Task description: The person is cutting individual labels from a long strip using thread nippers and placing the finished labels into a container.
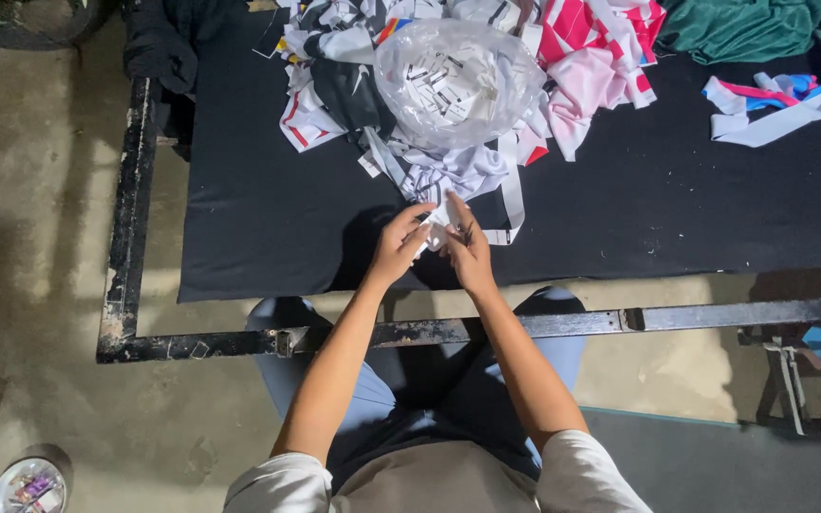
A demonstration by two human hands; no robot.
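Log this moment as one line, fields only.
left hand: holds small white piece | right hand: pinches same piece | behind: clear bag of tags, fabric scraps | surface: black table

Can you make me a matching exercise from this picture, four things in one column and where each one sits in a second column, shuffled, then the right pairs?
Things
1. clear plastic bag
2. green cloth
3. round dish
4. small white pieces

Places
A. on the floor at the lower left
B. between the left hand and the right hand
C. at the table's far right corner
D. on top of the pile of printed cloth scraps

Pairs: 1-D, 2-C, 3-A, 4-B
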